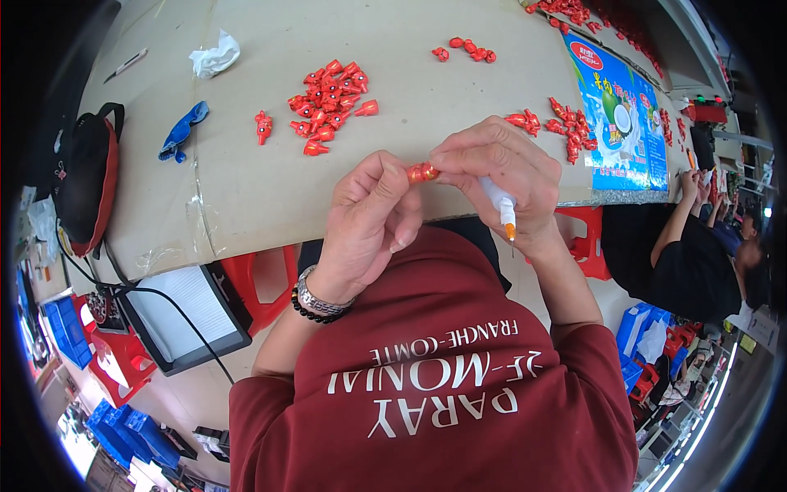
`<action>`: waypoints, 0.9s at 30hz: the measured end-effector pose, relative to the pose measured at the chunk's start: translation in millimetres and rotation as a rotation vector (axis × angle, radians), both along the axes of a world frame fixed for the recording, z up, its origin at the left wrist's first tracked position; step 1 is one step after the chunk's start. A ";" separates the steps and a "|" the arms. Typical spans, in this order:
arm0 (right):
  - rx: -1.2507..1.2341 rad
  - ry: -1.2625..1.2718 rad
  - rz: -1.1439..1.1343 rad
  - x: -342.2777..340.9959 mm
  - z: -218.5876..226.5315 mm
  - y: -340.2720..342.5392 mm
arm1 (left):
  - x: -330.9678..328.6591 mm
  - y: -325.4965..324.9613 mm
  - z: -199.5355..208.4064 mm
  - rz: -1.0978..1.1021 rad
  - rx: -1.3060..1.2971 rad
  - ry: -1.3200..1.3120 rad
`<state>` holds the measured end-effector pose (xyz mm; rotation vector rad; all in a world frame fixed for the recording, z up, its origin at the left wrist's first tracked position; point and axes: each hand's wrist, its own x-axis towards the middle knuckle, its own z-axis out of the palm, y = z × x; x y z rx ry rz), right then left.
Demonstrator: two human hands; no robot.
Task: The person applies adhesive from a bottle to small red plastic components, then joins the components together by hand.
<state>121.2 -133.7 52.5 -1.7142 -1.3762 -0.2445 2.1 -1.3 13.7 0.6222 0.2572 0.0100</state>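
Observation:
Between my two hands, above the table's near edge, is a small shiny red figure piece (422,172) with gold marks. My left hand (373,217) pinches its left end between thumb and finger. The fingertips of my right hand (504,168) close on its right end. A white squeeze bottle (497,195) with an orange tip and a thin needle is tucked in my right palm, pointing down toward me. Beyond my hands lies a heap of similar red pieces (328,102), with one single red piece (263,128) to its left.
More red pieces lie in a cluster (571,129) to the right and a few round ones (473,49) farther back. A blue printed sheet (619,115) covers the table's right part. At left are a crumpled tissue (216,56), a blue wrapper (184,131), a pen (125,65) and a black-red bag (88,180). Co-workers sit at right.

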 end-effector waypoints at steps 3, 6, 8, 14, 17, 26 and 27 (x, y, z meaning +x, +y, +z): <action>-0.015 0.010 -0.011 -1.9 1.3 -1.4 | 0.3 -0.6 1.2 0.005 0.028 -0.001; -0.087 0.038 -0.009 -2.6 5.7 -3.7 | 0.4 -1.8 0.8 0.010 0.055 -0.005; -0.124 0.048 -0.005 -1.7 7.0 -4.9 | 0.4 -1.8 0.6 0.013 0.064 -0.005; -0.161 0.358 -0.043 -4.4 1.4 -4.0 | 1.0 -0.7 -1.2 0.023 0.255 0.071; -0.147 0.410 -0.092 -7.1 -4.0 -3.3 | 1.2 -3.0 -3.1 0.083 0.407 0.074; -0.105 0.508 -0.139 -11.0 -15.1 -1.9 | 2.0 -2.5 -0.9 0.179 0.389 0.025; -0.145 0.561 -0.133 -10.5 -14.2 -3.7 | 1.2 -1.9 -0.2 0.163 0.413 0.027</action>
